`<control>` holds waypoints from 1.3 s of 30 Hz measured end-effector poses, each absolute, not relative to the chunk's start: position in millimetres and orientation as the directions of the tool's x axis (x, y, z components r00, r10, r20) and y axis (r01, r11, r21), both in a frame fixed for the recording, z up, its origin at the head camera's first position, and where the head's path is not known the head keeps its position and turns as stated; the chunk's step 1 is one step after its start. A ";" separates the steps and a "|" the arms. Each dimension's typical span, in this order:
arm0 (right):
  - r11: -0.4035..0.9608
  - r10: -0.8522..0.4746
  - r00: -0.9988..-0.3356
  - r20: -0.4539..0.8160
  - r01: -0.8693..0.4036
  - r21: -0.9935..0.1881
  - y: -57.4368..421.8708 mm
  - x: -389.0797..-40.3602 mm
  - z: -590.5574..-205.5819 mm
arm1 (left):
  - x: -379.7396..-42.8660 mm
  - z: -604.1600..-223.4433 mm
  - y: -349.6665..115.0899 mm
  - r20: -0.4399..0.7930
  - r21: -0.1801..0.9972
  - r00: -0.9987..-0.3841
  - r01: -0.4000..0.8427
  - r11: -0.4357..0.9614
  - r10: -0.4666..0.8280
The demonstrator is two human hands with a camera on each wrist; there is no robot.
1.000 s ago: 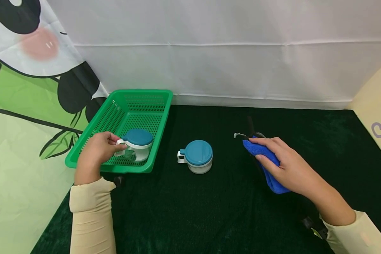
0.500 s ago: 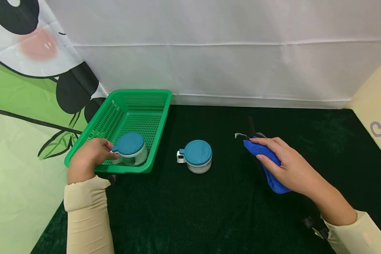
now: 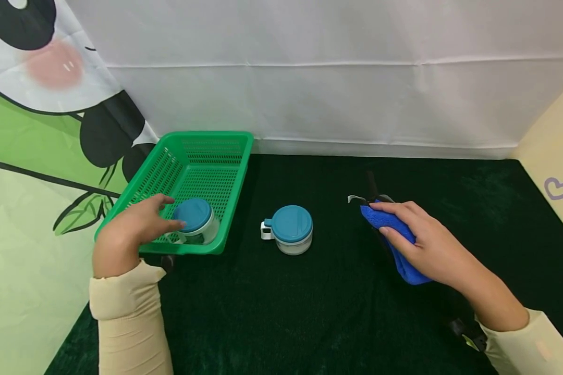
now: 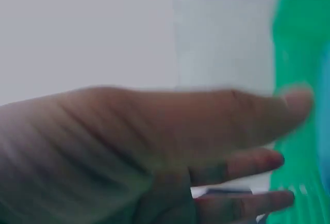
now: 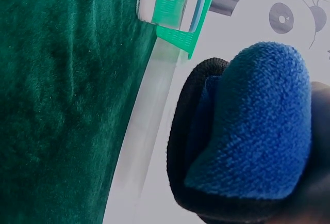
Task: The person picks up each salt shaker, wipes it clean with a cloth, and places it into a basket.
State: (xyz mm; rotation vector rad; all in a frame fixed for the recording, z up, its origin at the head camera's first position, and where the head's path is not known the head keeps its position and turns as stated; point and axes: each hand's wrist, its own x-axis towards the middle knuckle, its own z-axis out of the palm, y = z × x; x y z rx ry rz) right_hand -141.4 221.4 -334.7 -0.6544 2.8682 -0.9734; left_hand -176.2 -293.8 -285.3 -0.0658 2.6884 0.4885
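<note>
In the head view a clear jar with a blue lid (image 3: 193, 214) stands in the near part of a green basket (image 3: 216, 179). My left hand (image 3: 133, 229) is beside it with thumb and fingers spread; the thumb tip overlaps the lid's edge in this view. A similar blue-lidded jar (image 3: 292, 225) stands on the dark green cloth, its white handle turned left. At the right, my right hand (image 3: 429, 247) grips a folded blue towel (image 3: 401, 250). In the right wrist view a black fabric piece (image 5: 177, 152) wraps round the towel.
A dark green velvety cloth (image 3: 281, 312) covers the table. Beyond the towel, a dark strip (image 3: 371, 183) and a thin grey curved piece (image 3: 355, 198) stick out. A white backdrop (image 3: 309, 104) rises behind, with printed panels on both sides.
My left hand moved the jar left and nearer within the basket, then let go of its handle and spread its fingers. The right hand keeps its grip on the towel, nearly still.
</note>
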 end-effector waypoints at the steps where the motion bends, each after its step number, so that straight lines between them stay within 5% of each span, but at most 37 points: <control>1: 0.715 -0.403 -0.910 0.093 -0.377 -0.589 221.5 -141.3 -334.6 | -174.0 -280.9 -287.9 -0.373 0.347 -0.926 -0.087 0.934 0.052; 6: 0.711 -0.407 -0.908 0.097 -0.381 -0.591 221.8 -141.2 -333.9 | -164.9 -263.8 -251.9 -0.165 0.482 -0.956 0.135 0.865 0.241; 12: 0.718 -0.397 -0.913 0.095 -0.374 -0.587 220.4 -141.3 -335.3 | -166.6 -274.2 -203.5 -0.016 0.631 -0.903 0.325 0.704 0.430; 19: 0.711 -0.404 -0.909 0.099 -0.380 -0.591 220.5 -140.7 -335.7 | -179.7 -311.7 -152.1 -0.194 0.601 -0.848 0.295 0.743 0.493; 27: 0.707 -0.408 -0.908 0.093 -0.379 -0.597 220.4 -139.6 -336.8 | -190.7 -339.4 -132.5 -0.456 0.348 -0.838 0.142 0.927 0.300; 39: 0.708 -0.417 -0.906 0.069 -0.371 -0.600 220.1 -140.4 -339.0 | -191.8 -343.4 -129.8 -0.433 0.300 -0.866 0.124 0.946 0.251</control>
